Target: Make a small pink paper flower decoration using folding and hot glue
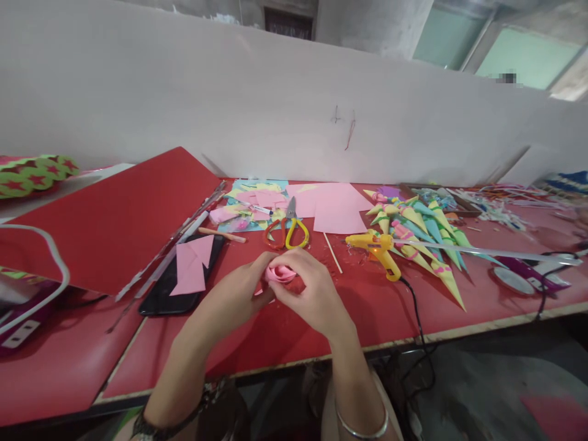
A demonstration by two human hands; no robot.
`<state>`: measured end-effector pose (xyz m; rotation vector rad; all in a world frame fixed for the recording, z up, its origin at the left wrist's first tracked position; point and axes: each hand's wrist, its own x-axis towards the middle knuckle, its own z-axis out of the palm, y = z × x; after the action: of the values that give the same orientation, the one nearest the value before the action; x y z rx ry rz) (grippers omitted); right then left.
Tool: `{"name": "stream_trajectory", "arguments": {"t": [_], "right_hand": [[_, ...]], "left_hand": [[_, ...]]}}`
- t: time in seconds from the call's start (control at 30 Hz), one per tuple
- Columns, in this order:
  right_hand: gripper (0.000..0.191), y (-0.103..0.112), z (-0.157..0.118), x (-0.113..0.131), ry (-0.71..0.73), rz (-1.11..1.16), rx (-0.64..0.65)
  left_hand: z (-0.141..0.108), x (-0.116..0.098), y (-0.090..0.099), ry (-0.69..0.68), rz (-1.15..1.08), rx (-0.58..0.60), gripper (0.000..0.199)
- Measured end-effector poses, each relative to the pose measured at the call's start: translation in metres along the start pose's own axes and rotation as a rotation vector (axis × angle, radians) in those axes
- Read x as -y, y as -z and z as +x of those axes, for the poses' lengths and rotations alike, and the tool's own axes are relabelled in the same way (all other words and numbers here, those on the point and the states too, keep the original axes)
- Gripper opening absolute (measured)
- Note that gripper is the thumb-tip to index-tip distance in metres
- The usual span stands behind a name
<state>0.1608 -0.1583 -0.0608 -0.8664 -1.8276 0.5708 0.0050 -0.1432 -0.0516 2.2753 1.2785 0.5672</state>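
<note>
Between my two hands is a curled pink paper roll (282,274), held above the red table near its front edge. My left hand (245,283) grips its left side, fingers closed on the paper. My right hand (311,283) curves round the right side, with thumb and fingers pinching it. The lower part of the roll is hidden by the fingers. Just beyond lie scissors (290,225) with one orange and one yellow handle. A thin wooden stick (333,253) and a yellow glue gun (379,250) lie to the right.
Pink paper pieces (190,275) rest on a black phone (154,301) at left, beside a large red board (114,214). Paper scraps (257,202) and pink sheets (340,211) lie behind. Coloured paper cones (441,269) are piled at right, near the glue gun's black cord (416,306).
</note>
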Motion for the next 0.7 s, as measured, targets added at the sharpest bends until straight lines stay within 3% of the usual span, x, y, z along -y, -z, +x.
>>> {"name": "stream_trajectory", "arguments": {"t": [0.13,0.23,0.7], "right_hand": [[0.023,0.001,0.0,0.0,0.033,0.019,0.031],[0.017,0.001,0.0,0.0,0.039,0.013,0.07],[0.003,0.001,0.0,0.004,0.033,0.046,0.045]], "left_hand": [[0.001,0.001,-0.001,-0.011,-0.035,0.012,0.014],[0.0,-0.003,0.003,0.0,-0.069,0.059,0.006],[-0.004,-0.01,0.013,0.054,-0.051,0.113,0.012]]}}
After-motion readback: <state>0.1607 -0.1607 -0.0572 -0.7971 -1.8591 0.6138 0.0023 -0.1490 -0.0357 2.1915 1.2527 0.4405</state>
